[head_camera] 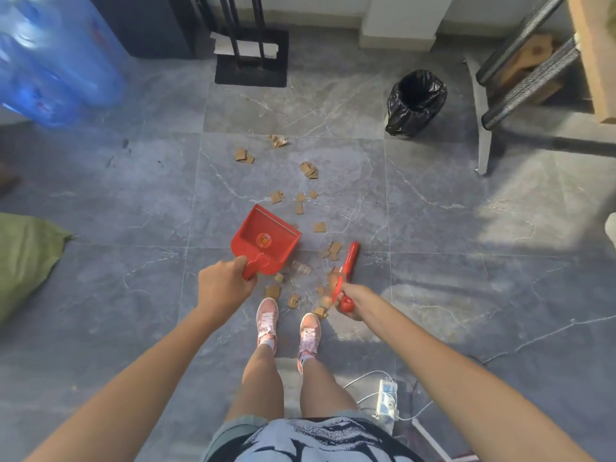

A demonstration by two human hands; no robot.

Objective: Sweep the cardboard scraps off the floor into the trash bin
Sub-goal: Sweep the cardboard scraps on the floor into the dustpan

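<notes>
Several brown cardboard scraps [308, 169] lie scattered over the grey marbled floor, from just in front of my pink shoes out toward the middle of the tile. My left hand [222, 285] grips the handle of a red dustpan [265, 240], held above the floor with nothing in its tray. My right hand [350, 301] holds a red hand brush [346, 266] by its handle, the brush head pointing away from me over the nearest scraps. The trash bin [416, 103], lined with a black bag, stands open at the far right.
A large blue water bottle [50, 58] is at far left, a black stand base [251, 58] at the back. A chair frame [520, 78] stands right of the bin. A green sack [25, 261] lies left. A power strip with cables [386, 400] sits beside my right leg.
</notes>
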